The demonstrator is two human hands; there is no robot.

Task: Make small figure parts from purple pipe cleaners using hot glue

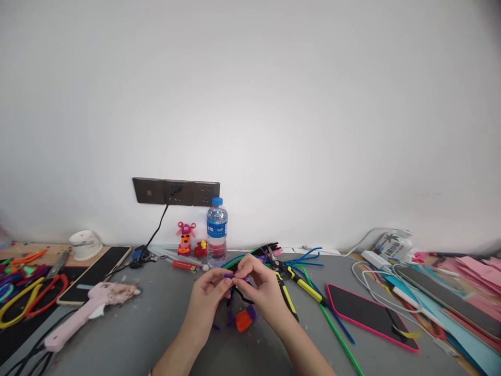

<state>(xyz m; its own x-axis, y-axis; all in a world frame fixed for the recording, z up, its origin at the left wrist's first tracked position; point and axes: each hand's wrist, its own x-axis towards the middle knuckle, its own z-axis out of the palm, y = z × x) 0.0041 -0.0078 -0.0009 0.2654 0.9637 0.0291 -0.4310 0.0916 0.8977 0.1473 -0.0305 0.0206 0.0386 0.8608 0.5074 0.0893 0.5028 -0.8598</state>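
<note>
My left hand (206, 302) and my right hand (261, 288) meet over the grey table (156, 324), fingers pinched together on a small purple pipe cleaner piece (230, 277). A thin black strand (242, 296) hangs from it between the hands. Below my hands lies an orange and purple pipe cleaner bundle (245, 318). Yellow-handled pliers (297, 282) lie just right of my right hand.
A water bottle (216, 231) and small pipe cleaner figures (185, 238) stand by the wall sockets (176, 192). A pink glue gun (84, 313), a phone (96, 272) and scissors (27, 297) lie left. A pink-cased phone (370, 316), cables and coloured sheets lie right. Green and blue pipe cleaners (336, 329) cross the table.
</note>
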